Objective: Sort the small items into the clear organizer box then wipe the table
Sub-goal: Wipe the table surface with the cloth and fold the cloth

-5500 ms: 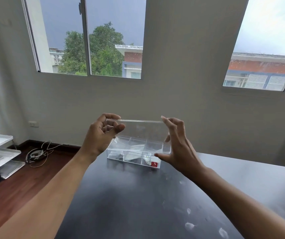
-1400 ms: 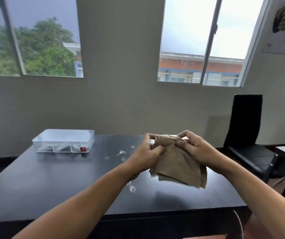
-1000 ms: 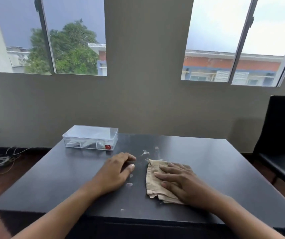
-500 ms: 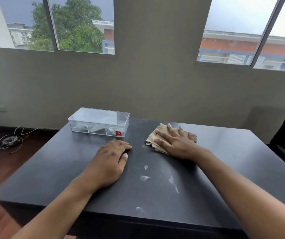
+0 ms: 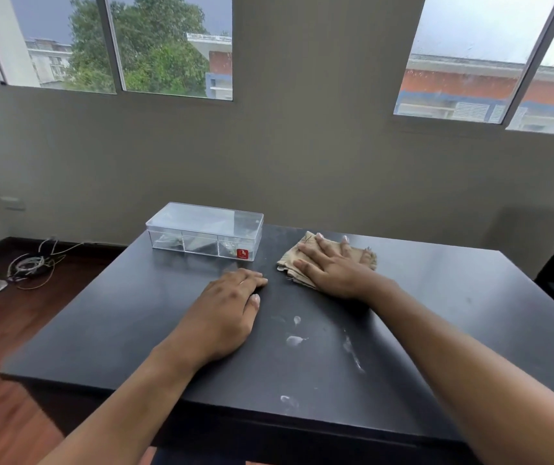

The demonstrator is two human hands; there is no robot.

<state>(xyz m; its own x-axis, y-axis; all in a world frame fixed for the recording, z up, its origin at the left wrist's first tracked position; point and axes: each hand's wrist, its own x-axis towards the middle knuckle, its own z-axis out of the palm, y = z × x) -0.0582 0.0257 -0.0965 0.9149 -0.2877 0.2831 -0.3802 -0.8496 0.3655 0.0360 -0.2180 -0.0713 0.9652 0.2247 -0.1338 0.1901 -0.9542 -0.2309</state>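
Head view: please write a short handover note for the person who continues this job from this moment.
Left hand: flat on the black table, palm down, holding nothing.
Right hand: pressed flat on the beige cloth at the far side of the table.
Clear organizer box: lid closed, far left of the cloth, items inside.
Done: sorting looks finished; no loose items show on the table.
Left: white smudges remain on the near half; wipe them off.
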